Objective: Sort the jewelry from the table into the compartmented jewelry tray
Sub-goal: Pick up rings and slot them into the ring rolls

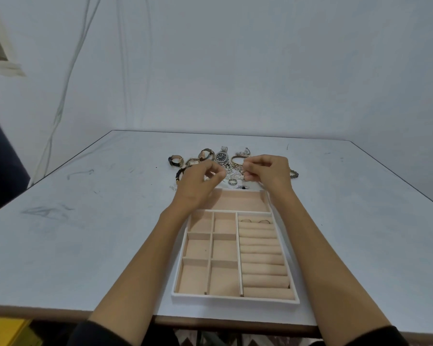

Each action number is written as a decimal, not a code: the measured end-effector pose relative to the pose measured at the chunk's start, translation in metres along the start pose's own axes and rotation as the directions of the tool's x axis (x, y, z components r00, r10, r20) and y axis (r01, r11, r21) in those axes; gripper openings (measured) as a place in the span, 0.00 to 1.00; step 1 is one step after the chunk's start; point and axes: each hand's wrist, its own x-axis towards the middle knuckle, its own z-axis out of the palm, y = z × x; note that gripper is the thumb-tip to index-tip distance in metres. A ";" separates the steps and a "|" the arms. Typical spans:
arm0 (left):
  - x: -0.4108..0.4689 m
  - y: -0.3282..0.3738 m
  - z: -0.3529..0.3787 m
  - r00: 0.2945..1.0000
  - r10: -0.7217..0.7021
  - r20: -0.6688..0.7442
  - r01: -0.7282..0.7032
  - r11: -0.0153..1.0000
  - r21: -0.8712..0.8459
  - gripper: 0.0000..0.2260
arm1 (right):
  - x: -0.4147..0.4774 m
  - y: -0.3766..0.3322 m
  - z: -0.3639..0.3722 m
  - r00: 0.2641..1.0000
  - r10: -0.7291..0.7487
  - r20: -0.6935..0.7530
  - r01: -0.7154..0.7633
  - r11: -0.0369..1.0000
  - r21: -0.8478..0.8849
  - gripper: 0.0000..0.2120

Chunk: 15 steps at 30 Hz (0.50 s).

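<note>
Tray: rectangular jewelry tray, white rim, peach velvet lining; square cells on the left, padded ring rolls on the right.
Jewelry: heap of metal watches, bangles and rings on the scuffed white desk, just beyond the tray.
Hands: left hand and right hand hide part of the heap; fingers curled narrow, and I cannot tell whether they hold anything.

Soft, cool, even light is spreading over the table, dropping only faint shadows under the fingers. Just beyond the fingers the jewelry is smearing into soft detail; far left of them, the picture's edge is blurring and stretching.
</note>
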 end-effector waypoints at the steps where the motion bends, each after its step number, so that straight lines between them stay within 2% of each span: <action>1: 0.001 0.001 0.002 1.000 0.003 0.030 -0.004 1.000 0.030 0.02 | 0.001 -0.001 0.000 1.000 0.002 0.016 -0.002 1.000 0.022 0.05; 5: 0.002 0.005 0.005 0.997 -0.009 0.079 0.001 0.994 0.108 0.03 | 0.003 -0.003 0.000 0.999 0.000 0.047 -0.002 0.999 0.051 0.06; 12: -0.001 0.005 -0.005 0.999 0.049 -0.005 -0.049 0.997 0.062 0.08 | -0.004 -0.017 -0.012 0.996 -0.069 0.048 0.072 0.996 -0.053 0.06; 15: -0.009 0.009 -0.009 0.996 0.064 -0.056 -0.064 0.998 0.016 0.05 | -0.016 -0.026 -0.015 0.991 -0.116 0.067 0.123 0.985 -0.118 0.06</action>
